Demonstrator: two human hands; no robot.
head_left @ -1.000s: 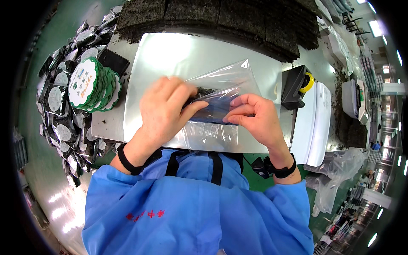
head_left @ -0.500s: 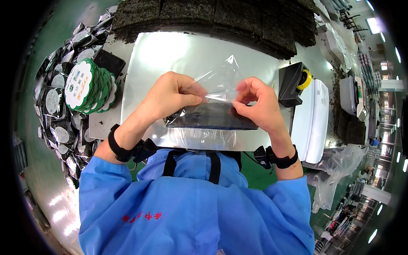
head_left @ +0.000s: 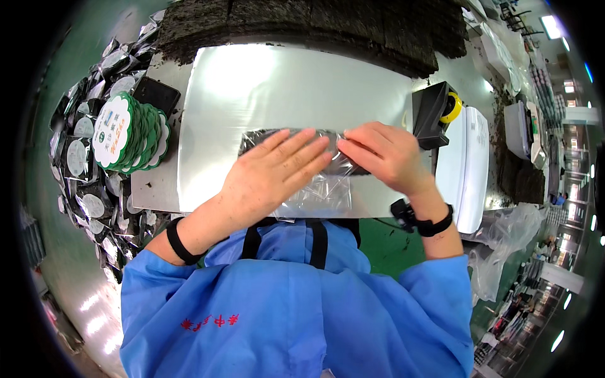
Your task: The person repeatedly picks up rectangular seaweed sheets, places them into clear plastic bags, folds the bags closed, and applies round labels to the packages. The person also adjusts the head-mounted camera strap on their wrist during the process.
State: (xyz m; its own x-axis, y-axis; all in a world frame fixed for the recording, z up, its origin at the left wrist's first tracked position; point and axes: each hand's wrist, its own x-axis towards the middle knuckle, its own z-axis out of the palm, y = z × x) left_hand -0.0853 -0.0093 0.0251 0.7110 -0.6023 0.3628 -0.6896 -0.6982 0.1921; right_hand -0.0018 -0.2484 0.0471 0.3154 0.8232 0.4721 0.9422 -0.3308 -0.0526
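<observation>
I wear a blue work smock (head_left: 277,315), red lettering (head_left: 211,322) on my left chest, sleeves (head_left: 435,280) ending on the forearm. Two black straps (head_left: 319,244) below. Plain black left wristband (head_left: 179,242); black right wristband (head_left: 439,223), dark module (head_left: 402,215) attached.

Room beyond the hands (head_left: 265,179) (head_left: 398,162) over silvery sheet (head_left: 296,88); dark stacks (head_left: 302,26) block farther; discs (head_left: 115,133) left; tape dispenser (head_left: 431,121) right.

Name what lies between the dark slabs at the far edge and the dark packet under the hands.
In the head view, a stretch of shiny silvery sheet lies between the dark slabs and the dark packet.
</observation>
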